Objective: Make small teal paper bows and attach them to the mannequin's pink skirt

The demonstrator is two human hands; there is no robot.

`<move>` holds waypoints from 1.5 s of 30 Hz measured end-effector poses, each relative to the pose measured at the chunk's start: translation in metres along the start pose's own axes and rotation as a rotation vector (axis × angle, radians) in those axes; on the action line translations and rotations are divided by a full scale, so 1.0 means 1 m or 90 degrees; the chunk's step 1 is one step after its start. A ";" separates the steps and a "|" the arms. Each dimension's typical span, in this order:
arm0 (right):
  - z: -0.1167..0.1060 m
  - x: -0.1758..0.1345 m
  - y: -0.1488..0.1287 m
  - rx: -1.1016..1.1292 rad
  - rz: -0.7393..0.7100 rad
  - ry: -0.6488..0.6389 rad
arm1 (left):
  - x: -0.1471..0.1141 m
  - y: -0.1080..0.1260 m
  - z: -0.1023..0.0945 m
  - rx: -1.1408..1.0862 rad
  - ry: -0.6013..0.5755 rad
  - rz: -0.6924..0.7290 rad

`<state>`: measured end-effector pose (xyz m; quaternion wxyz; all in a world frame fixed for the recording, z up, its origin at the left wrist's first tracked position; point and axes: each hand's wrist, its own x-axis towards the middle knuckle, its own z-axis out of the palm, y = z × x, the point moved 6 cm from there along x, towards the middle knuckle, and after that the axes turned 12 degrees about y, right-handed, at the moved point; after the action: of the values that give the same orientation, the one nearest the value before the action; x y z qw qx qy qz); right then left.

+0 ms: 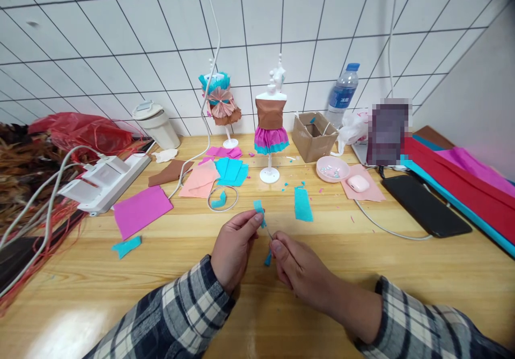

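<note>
Between the thumb and fingers of my left hand (237, 246) is a small turquoise crepe paper piece (258, 206), held above the table. My right hand (298, 265) is closed on a thin metallic rod-like piece (269, 233), whose tip reaches the paper; its exact kind is too small to make out. Below the hands lies a turquoise scrap (267, 258). A larger turquoise paper rectangle (303, 204) rests beyond my right hand. Past my left hand is a wire coil (208, 200) around another turquoise scrap (219, 200).
A mini mannequin (270, 114) in a brown and magenta paper dress stands at the back, with another dressed mannequin (223, 104) to its left. Nearby are a cardboard box (314, 143), pink bowl (332, 170), water bottle (343, 93), phone (426, 206), power strip (115, 182) and magenta paper (142, 212).
</note>
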<state>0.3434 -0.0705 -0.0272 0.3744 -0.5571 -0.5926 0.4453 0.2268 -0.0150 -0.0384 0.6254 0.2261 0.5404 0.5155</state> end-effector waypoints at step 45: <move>-0.001 0.002 0.004 0.058 0.059 0.026 | -0.005 -0.005 0.000 0.081 -0.024 0.013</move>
<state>0.3455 -0.0681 -0.0311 0.3901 -0.5757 -0.5373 0.4771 0.2297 -0.0209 -0.0405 0.6144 0.2802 0.5579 0.4825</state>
